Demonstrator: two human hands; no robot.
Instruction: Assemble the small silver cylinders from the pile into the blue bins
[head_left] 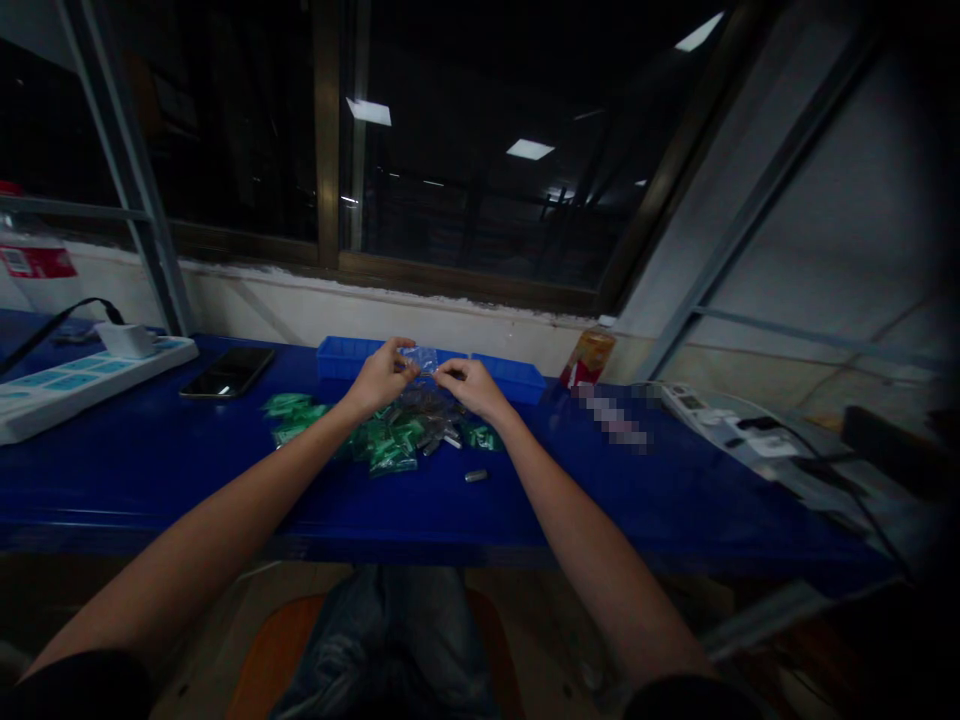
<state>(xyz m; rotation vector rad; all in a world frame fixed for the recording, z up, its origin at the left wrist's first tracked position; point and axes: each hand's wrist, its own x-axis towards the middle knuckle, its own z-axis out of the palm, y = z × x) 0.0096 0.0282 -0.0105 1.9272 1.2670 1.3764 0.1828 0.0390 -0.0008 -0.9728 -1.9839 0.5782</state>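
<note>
My left hand (385,378) pinches the left side of a small clear plastic bag (423,358), held just above the blue table. At the bag's right edge, the thumb and fingers of my right hand (472,386) are closed together; whether they grip the bag or some small piece is too fine to make out. Below both hands lies a heap of small green plastic packets (394,445). Several small metal pieces sit at the heap's right side. One metal cylinder (475,476) lies apart, nearer the table's front edge.
Blue plastic trays (510,376) line the wall behind my hands. A phone (228,372) and a white power strip (97,385) lie to the left. A drink bottle (589,358) stands back right, with another power strip (720,425) and cables beyond it.
</note>
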